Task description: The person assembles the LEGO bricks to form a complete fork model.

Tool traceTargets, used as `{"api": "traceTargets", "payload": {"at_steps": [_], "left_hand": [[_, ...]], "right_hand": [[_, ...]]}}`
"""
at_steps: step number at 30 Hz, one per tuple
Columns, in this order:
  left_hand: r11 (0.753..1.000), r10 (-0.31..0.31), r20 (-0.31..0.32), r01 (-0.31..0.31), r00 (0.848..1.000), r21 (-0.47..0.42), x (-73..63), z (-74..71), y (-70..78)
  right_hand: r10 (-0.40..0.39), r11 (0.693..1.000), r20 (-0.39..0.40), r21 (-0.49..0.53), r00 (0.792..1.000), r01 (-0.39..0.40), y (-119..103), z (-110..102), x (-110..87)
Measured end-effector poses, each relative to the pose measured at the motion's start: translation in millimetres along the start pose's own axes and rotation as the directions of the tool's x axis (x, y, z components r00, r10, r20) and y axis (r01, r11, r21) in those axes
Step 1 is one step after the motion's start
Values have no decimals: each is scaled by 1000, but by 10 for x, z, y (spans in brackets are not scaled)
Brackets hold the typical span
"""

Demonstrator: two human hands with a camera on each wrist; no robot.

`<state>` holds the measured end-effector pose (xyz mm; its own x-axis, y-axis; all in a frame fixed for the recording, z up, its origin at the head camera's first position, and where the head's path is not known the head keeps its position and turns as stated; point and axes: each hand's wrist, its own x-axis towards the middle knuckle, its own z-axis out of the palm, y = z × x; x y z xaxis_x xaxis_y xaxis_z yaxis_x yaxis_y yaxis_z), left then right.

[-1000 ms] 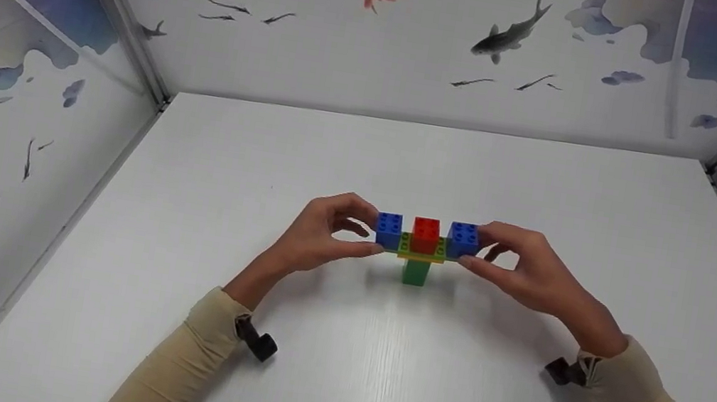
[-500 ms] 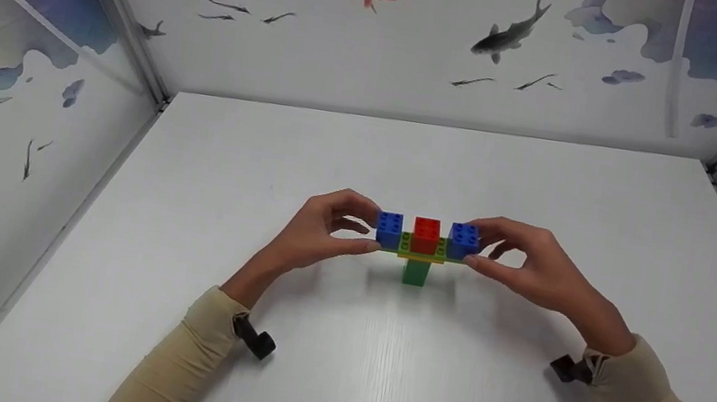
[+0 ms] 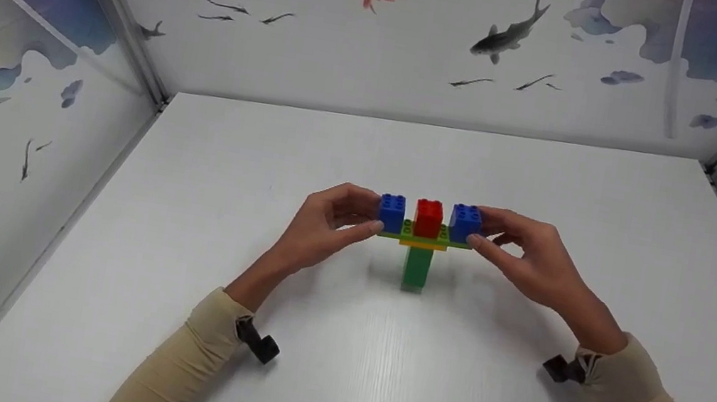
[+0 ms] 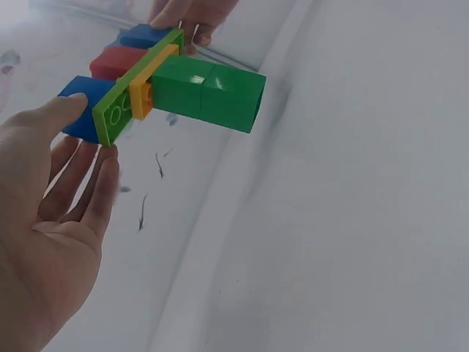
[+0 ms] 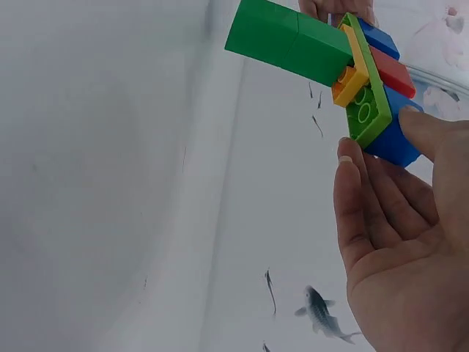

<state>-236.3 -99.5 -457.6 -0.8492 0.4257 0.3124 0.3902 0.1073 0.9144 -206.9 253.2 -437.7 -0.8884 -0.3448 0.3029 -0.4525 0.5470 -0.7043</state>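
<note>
A toy brick structure has a blue brick (image 3: pixel 391 215) at the left, a red brick (image 3: pixel 428 220) in the middle and another blue brick (image 3: pixel 465 225) at the right. All three sit on a long lime green plate (image 5: pixel 368 126). Beneath it are a short yellow-orange brick (image 4: pixel 141 94) and a column of two green bricks (image 4: pixel 209 89). My left hand (image 3: pixel 334 226) pinches the left end between thumb and fingers, thumb on the blue brick. At the other end, my right hand (image 3: pixel 532 261) grips the right blue brick and plate edge likewise.
A white table (image 3: pixel 332 369) lies under the structure. Behind it stands a back wall (image 3: pixel 351 63) with printed fish, and a similar panel (image 3: pixel 12 160) rises at the left. Black wrist camera mounts (image 3: pixel 263 348) hang at both sleeve cuffs.
The top of the structure has moved up in the head view, both hands with it, and more of the green column shows. Just before, the right hand had shifted its fingers slightly outward.
</note>
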Motion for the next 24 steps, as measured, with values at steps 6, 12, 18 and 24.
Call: {"api": "traceTargets", "payload": {"at_steps": [6, 12, 18, 24], "left_hand": [[998, -54, -94, 54, 994, 7, 49, 82, -33], [991, -129, -179, 132, 975, 9, 167, 180, -130], [969, -222, -264, 242, 939, 46, 313, 231, -216], [940, -307, -274, 336, 911, 65, 408, 265, -287]], "right_hand": [[73, 997, -37, 6, 997, -73, 34, 62, 97], [199, 978, -21, 65, 980, -197, 93, 132, 234], [320, 940, 33, 110, 947, -322, 182, 228, 360], [415, 903, 52, 95, 908, -418, 259, 263, 463]]}}
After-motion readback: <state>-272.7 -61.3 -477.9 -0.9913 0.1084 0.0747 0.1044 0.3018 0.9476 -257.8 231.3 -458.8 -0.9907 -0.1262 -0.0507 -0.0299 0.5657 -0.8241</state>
